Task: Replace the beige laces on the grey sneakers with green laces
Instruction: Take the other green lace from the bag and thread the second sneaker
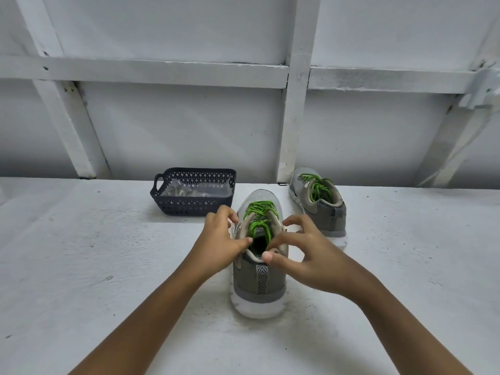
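Observation:
A grey sneaker [258, 280] stands in the middle of the white surface, heel toward me, with green laces [259, 216] threaded through it. My left hand [220, 235] grips the left side of its collar, thumb at the opening's rim. My right hand [300, 255] is at the right side of the collar, its forefinger and thumb pinching the green lace ends over the opening. A second grey sneaker [320, 204] with green laces [316, 186] stands farther back on the right, untouched.
A dark blue perforated basket [193, 204] sits behind and left of the near sneaker, holding clear plastic bags with pale contents. A white wall with white beams [295, 117] rises right behind the surface.

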### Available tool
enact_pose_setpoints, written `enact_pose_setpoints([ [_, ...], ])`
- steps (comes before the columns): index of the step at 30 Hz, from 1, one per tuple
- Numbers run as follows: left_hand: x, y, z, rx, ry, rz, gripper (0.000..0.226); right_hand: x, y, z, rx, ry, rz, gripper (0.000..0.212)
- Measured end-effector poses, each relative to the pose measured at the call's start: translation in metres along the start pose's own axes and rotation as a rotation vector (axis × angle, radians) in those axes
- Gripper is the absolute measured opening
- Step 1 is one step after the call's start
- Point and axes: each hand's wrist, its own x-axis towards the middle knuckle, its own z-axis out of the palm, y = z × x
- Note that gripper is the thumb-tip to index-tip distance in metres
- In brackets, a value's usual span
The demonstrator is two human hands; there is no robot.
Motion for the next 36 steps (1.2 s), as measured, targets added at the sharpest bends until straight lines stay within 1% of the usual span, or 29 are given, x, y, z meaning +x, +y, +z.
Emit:
enact_pose_setpoints([
  [4, -0.002, -0.002, 0.005, -0.342, -0.167, -0.212, 0.038, -0.012, 0.000, 0.021, 0.101, -0.021, 0.054, 0.058],
  [7, -0.005, -0.002, 0.008, -0.473, -0.208, -0.223, 0.038, -0.014, 0.001, 0.037, 0.190, 0.062, 0.041, 0.065],
  [8, -0.006, -0.001, 0.008, -0.510, -0.219, -0.217, 0.037, -0.013, 0.001, 0.042, 0.197, 0.100, 0.040, 0.062],
  [11, -0.005, 0.002, 0.007, -0.586, -0.237, -0.188, 0.040, -0.005, 0.002, 0.045, 0.205, 0.209, 0.033, 0.045],
  [14, 0.006, 0.007, 0.010, -0.607, -0.227, -0.138, 0.041, 0.009, 0.003, 0.036, 0.201, 0.293, 0.029, 0.041],
  [18, 0.040, 0.013, 0.019, -0.610, -0.159, -0.069, 0.038, 0.042, 0.013, 0.022, 0.166, 0.355, 0.063, 0.039],
  [22, 0.074, 0.010, 0.031, -0.586, -0.130, -0.025, 0.035, 0.071, 0.030, 0.016, 0.177, 0.375, 0.093, 0.044],
  [25, 0.089, 0.003, 0.040, -0.579, -0.140, -0.021, 0.035, 0.082, 0.039, 0.018, 0.178, 0.373, 0.123, 0.038],
  [27, 0.096, -0.007, 0.047, -0.602, -0.142, -0.025, 0.035, 0.086, 0.044, 0.024, 0.181, 0.364, 0.120, 0.037],
  [30, 0.102, -0.018, 0.056, -0.600, -0.105, -0.054, 0.042, 0.085, 0.050, 0.026, 0.192, 0.369, 0.085, 0.045],
  [32, 0.097, -0.017, 0.061, -0.578, -0.051, -0.061, 0.040, 0.080, 0.053, 0.025, 0.164, 0.365, 0.083, 0.055],
  [34, 0.085, -0.015, 0.065, -0.584, 0.018, -0.049, 0.038, 0.072, 0.053, 0.022, 0.094, 0.438, 0.067, 0.054],
  [36, 0.072, -0.014, 0.069, -0.610, 0.045, 0.012, 0.047, 0.063, 0.054, 0.017, -0.012, 0.624, -0.019, 0.047],
])
